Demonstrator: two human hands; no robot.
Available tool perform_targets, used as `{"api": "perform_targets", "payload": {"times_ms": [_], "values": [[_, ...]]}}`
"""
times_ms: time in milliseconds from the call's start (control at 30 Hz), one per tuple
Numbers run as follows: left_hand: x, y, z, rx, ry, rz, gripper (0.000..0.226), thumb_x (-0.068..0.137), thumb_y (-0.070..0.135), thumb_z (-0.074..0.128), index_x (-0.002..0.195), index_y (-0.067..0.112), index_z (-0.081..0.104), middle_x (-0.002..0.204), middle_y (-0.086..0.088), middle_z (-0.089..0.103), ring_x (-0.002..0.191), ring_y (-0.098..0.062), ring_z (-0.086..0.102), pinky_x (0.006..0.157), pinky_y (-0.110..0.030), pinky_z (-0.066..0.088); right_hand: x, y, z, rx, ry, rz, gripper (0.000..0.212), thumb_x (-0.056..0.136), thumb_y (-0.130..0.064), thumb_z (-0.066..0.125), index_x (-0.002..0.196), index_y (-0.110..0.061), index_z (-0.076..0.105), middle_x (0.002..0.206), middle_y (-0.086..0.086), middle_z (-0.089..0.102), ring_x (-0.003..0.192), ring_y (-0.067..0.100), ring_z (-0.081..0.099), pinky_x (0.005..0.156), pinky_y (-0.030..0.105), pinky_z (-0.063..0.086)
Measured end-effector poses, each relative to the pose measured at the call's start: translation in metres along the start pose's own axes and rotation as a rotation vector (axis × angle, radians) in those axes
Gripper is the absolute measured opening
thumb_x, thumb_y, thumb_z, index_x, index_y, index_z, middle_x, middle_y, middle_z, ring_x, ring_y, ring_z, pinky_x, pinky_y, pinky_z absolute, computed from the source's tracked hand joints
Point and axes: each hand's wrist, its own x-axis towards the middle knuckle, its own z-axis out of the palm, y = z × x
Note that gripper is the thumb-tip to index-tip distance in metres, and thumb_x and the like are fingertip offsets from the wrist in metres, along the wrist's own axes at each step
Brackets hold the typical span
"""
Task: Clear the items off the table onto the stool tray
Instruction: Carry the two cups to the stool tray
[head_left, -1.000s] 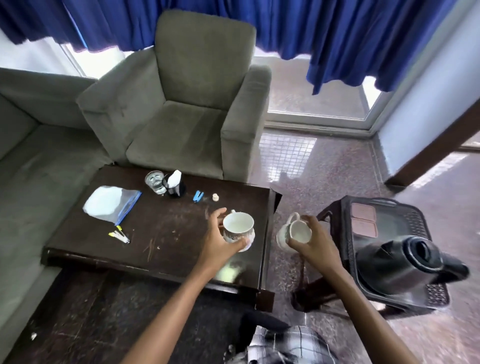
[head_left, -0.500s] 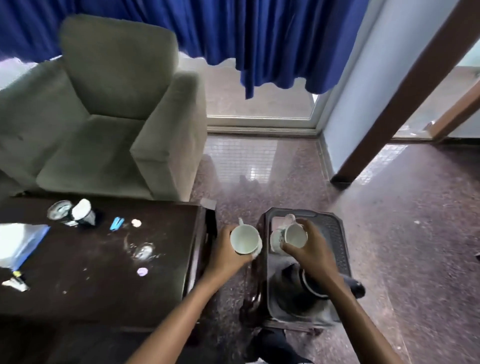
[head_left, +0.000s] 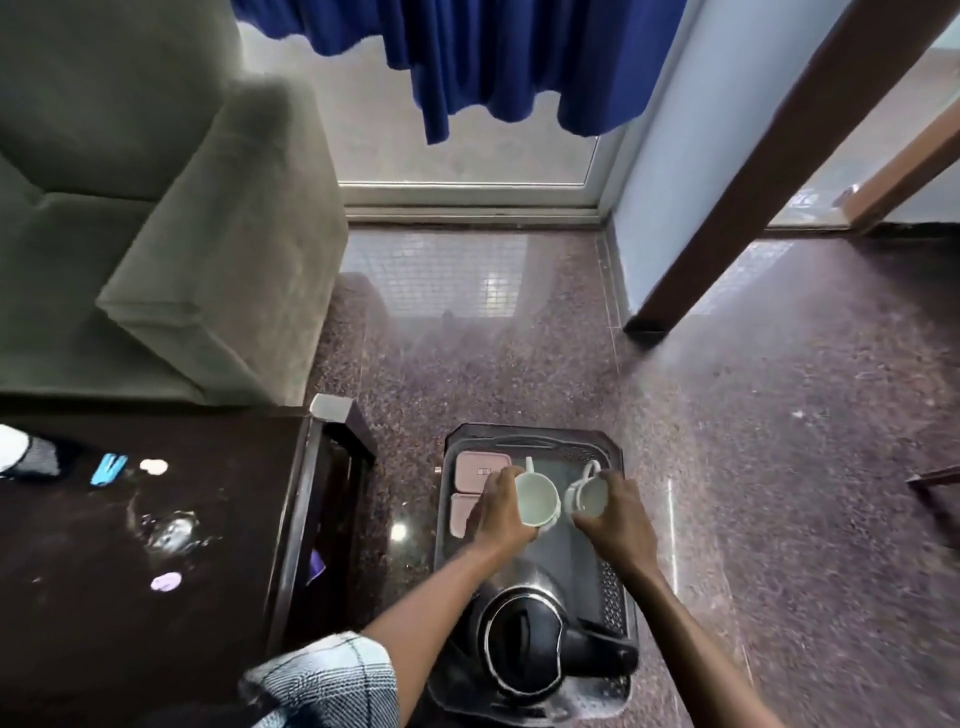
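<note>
1. Seen from above: a black stool tray (head_left: 615, 457) stands on the floor, just right of a dark worktop (head_left: 234, 545).
2. The left hand (head_left: 498, 514) holds a white cup (head_left: 537, 501) over the tray's middle, its grip curled round the cup's side.
3. The right hand (head_left: 621, 522) has its grip curled round a second white cup (head_left: 589, 498) just beside the first (contact with the tray is unclear).
4. A black kettle (head_left: 524, 644) sits at the tray's near end, and pink boxes (head_left: 480, 470) sit far left.
5. A blue clip (head_left: 108, 468) lies on the worktop.
</note>
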Motion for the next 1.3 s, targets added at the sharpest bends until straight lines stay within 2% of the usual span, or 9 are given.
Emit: {"api": "perform_targets", "payload": {"times_ms": [167,300,533,667,800,967,1100,1233,1300], "values": [[0.029,-0.006,0.019,0.273,0.081,0.095,0.063,0.064,0.034,0.078,0.121,0.019,0.053,0.110,-0.006,0.064,0.105,-0.028,0.058,0.088,-0.035,0.041,0.026,0.009,0.019,-0.090,-0.009,-0.018,0.052,0.078,-0.036,0.067,0.123,-0.018,0.049,0.122,0.011,0.051,0.102,0.034,0.059,0.076,0.038,0.049],[0.047,-0.017,0.035,0.443,0.180,0.155,0.063,0.036,0.043,0.083,0.093,0.027,0.062,0.077,0.005,0.068,0.079,-0.019,0.065,0.075,-0.029,0.039,0.044,0.018,0.032,-0.174,0.006,-0.035,0.055,0.079,-0.041,0.065,0.126,-0.019,0.046,0.125,0.008,0.050,0.105,0.032,0.057,0.077,0.040,0.050],[0.065,-0.031,0.051,0.562,0.188,0.161,0.064,0.033,0.037,0.087,0.092,0.023,0.066,0.079,0.003,0.068,0.086,-0.019,0.064,0.084,-0.037,0.046,0.058,0.017,0.047,-0.288,0.029,-0.071,0.054,0.082,-0.043,0.060,0.127,-0.018,0.044,0.118,0.009,0.052,0.099,0.033,0.060,0.069,0.039,0.050],[0.064,-0.033,0.050,0.600,0.178,0.166,0.067,0.030,0.032,0.088,0.092,0.021,0.066,0.081,0.001,0.071,0.092,-0.020,0.066,0.086,-0.037,0.028,0.059,0.018,0.052,-0.333,0.016,-0.075,0.052,0.083,-0.039,0.060,0.128,-0.018,0.043,0.115,0.009,0.053,0.095,0.033,0.061,0.066,0.038,0.050],[0.065,-0.029,0.049,0.580,0.169,0.107,0.070,0.027,0.029,0.089,0.092,0.021,0.066,0.084,0.001,0.070,0.093,-0.020,0.067,0.086,-0.037,0.027,0.056,0.020,0.052,-0.403,-0.032,-0.100,0.059,0.081,-0.033,0.062,0.134,-0.021,0.038,0.120,0.005,0.050,0.100,0.031,0.058,0.069,0.038,0.050],[0.063,-0.027,0.056,0.583,0.165,0.064,0.075,0.026,0.029,0.089,0.097,0.022,0.063,0.091,0.002,0.069,0.100,-0.020,0.064,0.087,-0.041,0.036,0.053,0.025,0.054,-0.418,0.018,-0.144,0.056,0.078,-0.025,0.067,0.130,-0.018,0.045,0.115,0.006,0.057,0.094,0.030,0.056,0.061,0.037,0.049],[0.063,-0.028,0.056,0.605,0.132,0.046,0.078,0.025,0.030,0.090,0.098,0.021,0.064,0.093,0.001,0.070,0.100,-0.021,0.065,0.090,-0.044,0.043,0.055,0.028,0.054,-0.360,-0.027,-0.130,0.063,0.082,-0.031,0.064,0.137,-0.016,0.038,0.125,0.008,0.050,0.102,0.031,0.057,0.072,0.039,0.050],[0.060,-0.028,0.053,0.610,0.104,0.043,0.092,0.022,0.042,0.090,0.107,0.020,0.065,0.095,0.003,0.069,0.092,-0.018,0.066,0.081,-0.040,0.052,0.053,0.027,0.055,-0.303,-0.025,-0.108,0.067,0.082,-0.033,0.065,0.139,-0.015,0.036,0.129,0.009,0.048,0.105,0.031,0.057,0.076,0.040,0.050],[0.057,-0.027,0.049,0.612,0.081,0.047,0.095,0.032,0.048,0.089,0.118,0.018,0.061,0.104,0.001,0.067,0.095,-0.019,0.064,0.083,-0.039,0.050,0.051,0.027,0.055,-0.287,-0.036,-0.099,0.069,0.082,-0.034,0.065,0.141,-0.016,0.034,0.132,0.009,0.044,0.108,0.031,0.056,0.077,0.041,0.051]]}}
